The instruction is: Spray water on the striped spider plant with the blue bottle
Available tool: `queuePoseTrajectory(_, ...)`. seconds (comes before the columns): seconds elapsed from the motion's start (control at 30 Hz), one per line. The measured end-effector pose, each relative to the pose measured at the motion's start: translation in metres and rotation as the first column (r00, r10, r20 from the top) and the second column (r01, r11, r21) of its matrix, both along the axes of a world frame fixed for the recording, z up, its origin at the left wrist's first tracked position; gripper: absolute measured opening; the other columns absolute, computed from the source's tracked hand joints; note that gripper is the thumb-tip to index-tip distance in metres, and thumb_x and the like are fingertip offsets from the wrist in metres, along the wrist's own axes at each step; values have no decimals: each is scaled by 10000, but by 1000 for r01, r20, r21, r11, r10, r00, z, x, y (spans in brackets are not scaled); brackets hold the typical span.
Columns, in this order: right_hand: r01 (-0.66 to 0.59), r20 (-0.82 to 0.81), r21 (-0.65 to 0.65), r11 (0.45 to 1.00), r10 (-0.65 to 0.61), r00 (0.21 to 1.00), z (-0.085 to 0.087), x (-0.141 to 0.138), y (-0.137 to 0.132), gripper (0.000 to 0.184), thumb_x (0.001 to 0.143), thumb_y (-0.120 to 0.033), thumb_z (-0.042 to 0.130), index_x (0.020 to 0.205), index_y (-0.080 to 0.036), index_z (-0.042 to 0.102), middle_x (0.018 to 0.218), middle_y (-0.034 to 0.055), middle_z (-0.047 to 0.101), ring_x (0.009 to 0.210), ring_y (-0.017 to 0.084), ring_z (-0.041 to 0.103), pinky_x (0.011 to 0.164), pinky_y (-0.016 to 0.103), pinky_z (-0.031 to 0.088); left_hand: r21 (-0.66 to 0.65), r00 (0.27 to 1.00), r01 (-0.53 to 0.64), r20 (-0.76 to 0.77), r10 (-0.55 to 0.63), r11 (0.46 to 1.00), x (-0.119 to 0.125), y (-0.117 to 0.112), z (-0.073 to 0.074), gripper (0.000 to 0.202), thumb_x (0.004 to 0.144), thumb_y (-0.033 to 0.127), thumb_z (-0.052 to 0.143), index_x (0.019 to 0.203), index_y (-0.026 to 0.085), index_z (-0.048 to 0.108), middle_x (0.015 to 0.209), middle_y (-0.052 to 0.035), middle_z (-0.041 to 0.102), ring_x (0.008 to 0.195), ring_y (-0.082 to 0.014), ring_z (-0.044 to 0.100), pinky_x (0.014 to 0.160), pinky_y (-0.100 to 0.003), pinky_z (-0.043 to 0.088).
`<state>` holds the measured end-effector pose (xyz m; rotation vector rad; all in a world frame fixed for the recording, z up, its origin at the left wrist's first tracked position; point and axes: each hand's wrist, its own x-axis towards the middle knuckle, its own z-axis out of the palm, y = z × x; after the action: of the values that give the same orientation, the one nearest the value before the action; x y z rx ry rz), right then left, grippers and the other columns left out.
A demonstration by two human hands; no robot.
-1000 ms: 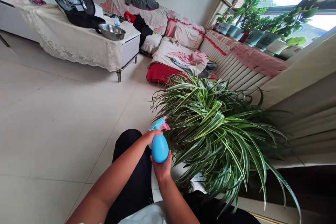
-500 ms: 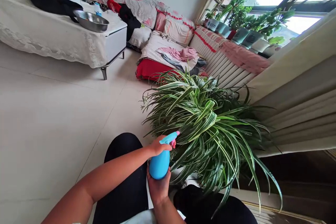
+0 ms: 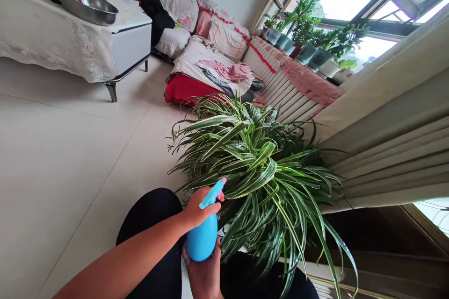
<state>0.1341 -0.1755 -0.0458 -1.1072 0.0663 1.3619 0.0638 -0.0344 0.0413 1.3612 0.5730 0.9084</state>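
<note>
The spray bottle (image 3: 201,242) is located between the person's knees, at the near edge of the large striped-leaf plant (image 3: 261,168). It leans, with the spray head (image 3: 210,195) uppermost and the pink nozzle (image 3: 223,181) directed toward the foliage.

Grip: the left hand (image 3: 194,206) is wrapped around the neck, thumb on the near side; its fingers are largely hidden at the pink trigger (image 3: 220,196). Whether the trigger is pressed is not determinable, and no spray is visible. The right hand (image 3: 203,273) is cupped beneath the base, fingers curled up the sides. The hold is judged secure.

Recommended practice: bear the weight on the lower hand, so that the upper one is free to work the trigger with full, even strokes. A little clearance between nozzle and leaves should give wider coverage; contact there cannot be confirmed. Steep tilting is best avoided, as the intake could draw air.

Surroundings: a pale curtain (image 3: 382,145) hangs beside the foliage on the right, so aiming away from it is advisable. Light floor tiles (image 3: 87,159) lie to the left; drips there could be slippery.
</note>
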Motion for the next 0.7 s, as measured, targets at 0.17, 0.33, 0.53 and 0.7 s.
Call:
queuePoseTrajectory(0.17, -28, 126, 43, 999, 22, 992, 2, 9, -5, 558, 693, -732, 510, 948, -266, 681, 1043, 59, 723, 1143, 307, 608, 975, 522, 465, 31, 992, 54, 111, -57, 998, -2, -14, -2, 381, 761, 370, 605, 1120, 243, 626, 1158, -69, 657, 1095, -260, 560, 978, -411, 409)
queuePoseTrajectory(0.33, 43, 683, 12, 999, -39, 730, 26, 31, -31, 513, 686, -516, 710, 1113, -246, 621, 1236, 88, 600, 1265, 315, 461, 1105, 508, 306, 105, 989, -143, -9, 145, 984, -10, -36, 16, 373, 798, 401, 591, 1133, 242, 624, 1159, -78, 655, 1027, -246, 576, 937, -407, 432)
queuePoseTrajectory(0.53, -456, 967, 147, 877, -226, -122, 103, 36, -56, 735, 792, -247, 667, 1451, -300, 346, 1406, 136, 436, 1303, 380, 403, 1032, 639, 339, 670, 883, -279, -103, 457, 688, 3, -83, 77, 463, 782, 361, 601, 1227, 259, 523, 1182, -79, 639, 1091, -276, 558, 1020, -474, 368)
queuePoseTrajectory(0.7, -468, 948, 282, 837, -320, 0, 168, 54, -56, 689, 800, -334, 646, 1429, -302, 367, 1419, 101, 435, 1347, 384, 363, 1082, 650, 281, 879, 884, -169, -64, 462, 446, 23, -136, 135, 640, 750, 340, 620, 1353, 277, 414, 1203, -86, 635, 1103, -310, 553, 1151, -542, 158)
